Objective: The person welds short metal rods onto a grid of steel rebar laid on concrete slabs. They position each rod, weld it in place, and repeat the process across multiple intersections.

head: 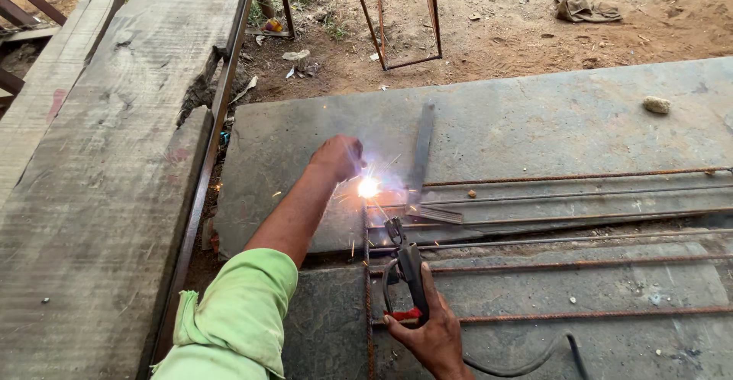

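A big grey stone slab (534,120) is lying flat on the brown dirt ground (519,21). A second slab (534,334) is sitting just beside its near edge. Long rusty rods (573,178) are lying side by side across both slabs, running out to the right edge. One rod (366,304) is crossing them at the left ends. A flat metal bar (421,151) is resting on the far slab, touching the rods. A small stone (657,105) is sitting near the far right corner. A black cable (534,361) is curling along the near edge.
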Available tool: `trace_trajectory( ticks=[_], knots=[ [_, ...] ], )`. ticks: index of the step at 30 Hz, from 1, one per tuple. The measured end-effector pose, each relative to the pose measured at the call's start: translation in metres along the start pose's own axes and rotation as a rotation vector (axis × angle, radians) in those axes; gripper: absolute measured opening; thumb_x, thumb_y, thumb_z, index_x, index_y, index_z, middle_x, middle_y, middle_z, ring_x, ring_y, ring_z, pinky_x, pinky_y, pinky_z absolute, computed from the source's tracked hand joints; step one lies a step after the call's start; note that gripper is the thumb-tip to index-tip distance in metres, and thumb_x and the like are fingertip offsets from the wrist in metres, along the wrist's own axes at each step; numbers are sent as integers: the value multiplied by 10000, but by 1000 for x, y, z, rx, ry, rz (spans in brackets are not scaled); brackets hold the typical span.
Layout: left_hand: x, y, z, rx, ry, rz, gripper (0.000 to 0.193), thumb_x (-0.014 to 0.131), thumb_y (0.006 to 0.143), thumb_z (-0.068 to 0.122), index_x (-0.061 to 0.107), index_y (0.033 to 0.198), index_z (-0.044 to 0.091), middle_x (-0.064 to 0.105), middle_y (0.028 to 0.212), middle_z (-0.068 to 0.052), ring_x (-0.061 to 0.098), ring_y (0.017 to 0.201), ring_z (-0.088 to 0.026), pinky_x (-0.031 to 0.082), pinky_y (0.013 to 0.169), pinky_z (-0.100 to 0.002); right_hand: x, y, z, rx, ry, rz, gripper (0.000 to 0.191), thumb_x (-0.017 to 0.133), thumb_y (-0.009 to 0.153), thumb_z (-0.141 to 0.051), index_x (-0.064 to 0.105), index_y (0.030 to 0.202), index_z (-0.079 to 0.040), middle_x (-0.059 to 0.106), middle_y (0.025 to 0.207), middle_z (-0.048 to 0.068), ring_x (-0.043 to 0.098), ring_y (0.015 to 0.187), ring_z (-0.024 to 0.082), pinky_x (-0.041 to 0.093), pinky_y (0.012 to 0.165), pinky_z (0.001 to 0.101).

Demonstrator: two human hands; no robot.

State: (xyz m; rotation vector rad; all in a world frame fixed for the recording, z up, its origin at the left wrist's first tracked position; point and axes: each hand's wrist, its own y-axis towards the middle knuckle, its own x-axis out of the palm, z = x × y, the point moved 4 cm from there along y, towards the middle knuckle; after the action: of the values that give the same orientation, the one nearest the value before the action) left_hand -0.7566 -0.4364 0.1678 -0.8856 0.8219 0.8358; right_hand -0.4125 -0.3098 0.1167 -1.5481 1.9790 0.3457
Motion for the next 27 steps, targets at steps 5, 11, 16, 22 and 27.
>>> trace_trajectory(
  ticks=[5, 11, 16, 22, 27],
  knots=[
    [4, 6, -2, 51, 125, 3, 235, 787, 870, 344, 785, 995, 145, 743, 1083, -179, 712, 1031, -382, 573, 921, -465, 1, 0, -1, 168, 14, -96, 1265, 895, 647, -353, 112, 1640, -387, 637, 1313, 119, 793, 990, 258, 664, 855, 379],
    [6, 7, -6, 97, 86, 46, 224, 777, 849, 330, 787, 976, 146, 752, 1059, -154, 715, 1005, -364, 581, 898, -452, -4, 0, -11, -15, 43, 17, 1277, 928, 608, -348, 175, 1640, -326, 663, 1289, 145, 748, 1048, 285, 624, 859, 411],
    [8, 10, -7, 123, 96, 46, 261, 780, 849, 360, 771, 975, 133, 760, 1028, -159, 725, 981, -357, 587, 890, -446, -1, -1, -6, 67, 90, 0, 1279, 928, 592, -353, 192, 1639, -341, 686, 1275, 121, 770, 1026, 267, 625, 864, 395],
    [11, 15, -11, 112, 118, 48, 235, 788, 832, 336, 775, 965, 143, 751, 1013, -167, 727, 961, -355, 588, 875, -453, 6, 2, 1, 164, -14, -107, 1299, 921, 631, -428, 120, 1652, -378, 621, 1339, 106, 742, 1097, 247, 617, 936, 359],
    [12, 14, -9, 149, 156, 39, 247, 770, 867, 341, 773, 977, 121, 768, 1022, -163, 740, 978, -349, 602, 886, -443, 2, 1, -5, -6, 0, 18, 1315, 952, 588, -423, 167, 1638, -336, 656, 1289, 133, 716, 1096, 276, 605, 890, 408]
  ],
)
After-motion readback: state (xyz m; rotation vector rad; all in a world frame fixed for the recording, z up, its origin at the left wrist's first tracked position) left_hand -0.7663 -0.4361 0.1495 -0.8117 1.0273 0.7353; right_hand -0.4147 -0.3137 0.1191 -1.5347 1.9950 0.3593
